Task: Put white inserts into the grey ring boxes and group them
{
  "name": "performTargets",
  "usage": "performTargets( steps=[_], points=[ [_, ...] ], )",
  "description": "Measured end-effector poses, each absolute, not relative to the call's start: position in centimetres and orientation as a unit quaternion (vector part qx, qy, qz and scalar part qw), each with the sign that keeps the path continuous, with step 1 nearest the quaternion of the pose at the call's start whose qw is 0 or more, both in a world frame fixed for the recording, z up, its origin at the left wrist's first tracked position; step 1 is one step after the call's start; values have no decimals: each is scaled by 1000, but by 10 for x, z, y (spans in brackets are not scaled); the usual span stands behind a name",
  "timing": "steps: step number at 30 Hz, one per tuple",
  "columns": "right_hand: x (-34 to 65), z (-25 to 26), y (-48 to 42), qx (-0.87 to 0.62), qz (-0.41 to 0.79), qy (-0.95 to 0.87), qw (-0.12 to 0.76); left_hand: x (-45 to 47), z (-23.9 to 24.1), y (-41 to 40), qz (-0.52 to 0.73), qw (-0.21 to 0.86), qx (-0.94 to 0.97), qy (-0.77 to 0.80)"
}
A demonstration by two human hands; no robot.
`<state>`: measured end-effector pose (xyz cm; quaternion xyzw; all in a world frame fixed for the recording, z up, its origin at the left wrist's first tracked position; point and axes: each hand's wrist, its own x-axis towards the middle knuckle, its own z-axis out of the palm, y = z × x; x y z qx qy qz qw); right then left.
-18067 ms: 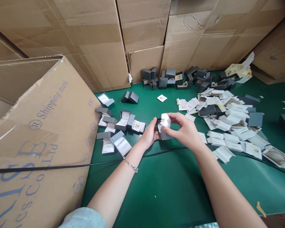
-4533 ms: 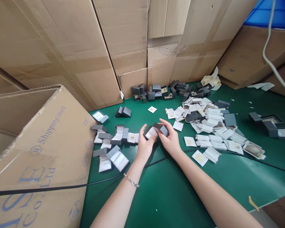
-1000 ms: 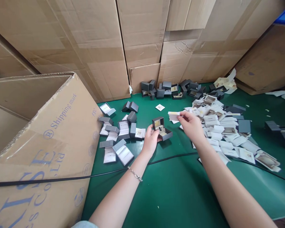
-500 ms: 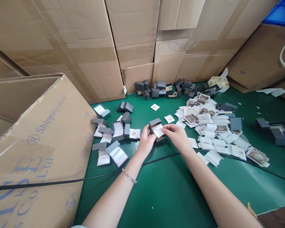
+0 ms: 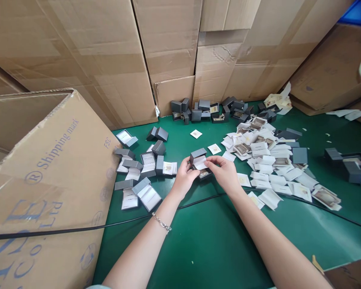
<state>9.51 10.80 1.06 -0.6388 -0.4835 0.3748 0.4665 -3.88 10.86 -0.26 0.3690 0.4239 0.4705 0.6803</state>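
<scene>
In the middle of the green table, my left hand (image 5: 185, 176) grips a small dark grey jewelry box (image 5: 198, 152) by its left side, its lid raised. Opposite it, my right hand (image 5: 224, 170) pinches a white card insert (image 5: 200, 162) at its right edge, inside the raised lid. The lower part of the box is partly covered by my fingers. Left of my hands stand several open grey boxes (image 5: 149, 162) with white linings. To the right lies a heap of folded white inserts (image 5: 263, 160).
A large cardboard carton (image 5: 57, 172) stands at the left, and stacked cartons (image 5: 168, 48) wall the back. More dark boxes (image 5: 203, 110) line the rear edge. A black cable (image 5: 198, 201) crosses the green table (image 5: 192, 245) in front of the boxes, passing near my forearms.
The white insert has moved up into the box's lid and sits closer to it. Both hands keep their hold and have hardly moved. The view has shifted slightly.
</scene>
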Motion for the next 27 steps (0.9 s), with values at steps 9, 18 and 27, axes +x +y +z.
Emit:
performTargets(
  steps=[9,18,27],
  points=[
    [102,12,109,-628,380,-526,430,-44,2,110,436,728,350,395],
    [106,13,108,-625,383,-542,411,-47,-5,111,415,720,394,392],
    [95,7,102,-603,183,-691,356,-43,-9,113,444,690,405,404]
  ],
)
